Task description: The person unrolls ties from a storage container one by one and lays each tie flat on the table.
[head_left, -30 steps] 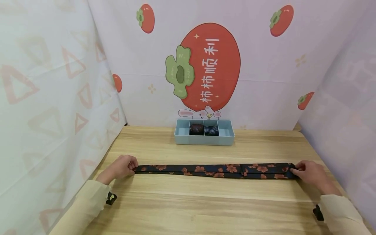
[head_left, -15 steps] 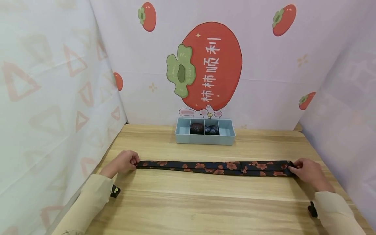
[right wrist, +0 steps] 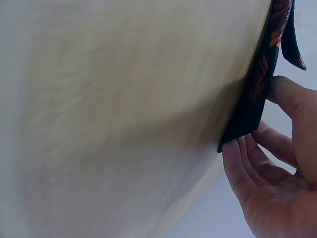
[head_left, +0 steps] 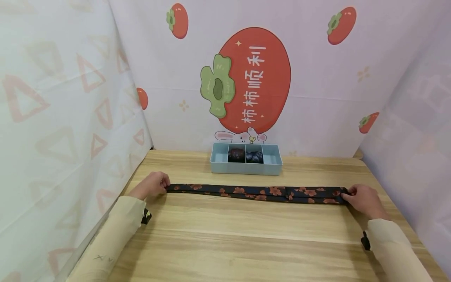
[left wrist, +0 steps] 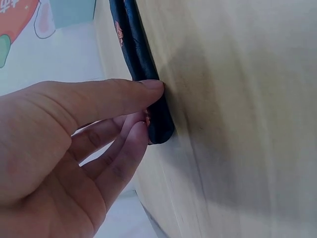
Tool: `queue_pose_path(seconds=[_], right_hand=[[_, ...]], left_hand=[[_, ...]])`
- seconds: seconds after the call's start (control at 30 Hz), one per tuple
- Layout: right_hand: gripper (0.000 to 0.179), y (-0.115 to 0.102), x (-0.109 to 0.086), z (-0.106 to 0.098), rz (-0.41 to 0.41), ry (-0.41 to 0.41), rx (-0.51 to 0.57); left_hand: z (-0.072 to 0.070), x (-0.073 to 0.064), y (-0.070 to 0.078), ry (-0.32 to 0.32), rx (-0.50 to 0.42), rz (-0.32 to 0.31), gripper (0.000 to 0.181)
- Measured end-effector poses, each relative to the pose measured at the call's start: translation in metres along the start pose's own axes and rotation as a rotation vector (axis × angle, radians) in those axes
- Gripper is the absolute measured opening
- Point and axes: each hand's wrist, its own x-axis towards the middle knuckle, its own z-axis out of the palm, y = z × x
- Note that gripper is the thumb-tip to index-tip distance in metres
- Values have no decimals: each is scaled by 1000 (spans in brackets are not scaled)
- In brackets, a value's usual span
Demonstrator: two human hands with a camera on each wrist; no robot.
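- Necktie (head_left: 253, 193), one: dark, orange-flowered, stretched sideways across the table (head_left: 225, 239); its extreme ends partly hidden by fingers in the head view.
- Left hand (head_left: 154, 185), first of two: pinches the narrow end.
- Right hand (head_left: 363, 200), second: pinches the wide end.
- Tray (head_left: 246, 169), one, pale blue: four compartments, two dark bundles (head_left: 236, 155) in the middle pair, hard to make out.
- Sleeves (head_left: 112, 235), two: cut off below.
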Motion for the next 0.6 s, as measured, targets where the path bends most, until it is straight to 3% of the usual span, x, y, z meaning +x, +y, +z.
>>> queue_pose_path(seconds=[0.2, 0.43, 0.6], right_hand=[[36, 0, 10, 1, 22, -16, -12], [36, -3, 24, -2, 33, -65, -21], [31, -10, 34, -9, 8, -90, -17]], left_hand=[[-3, 13, 0, -25, -23, -49, 17], [-9, 26, -3, -41, -15, -21, 20], [-17, 32, -1, -99, 44, -42, 19]])
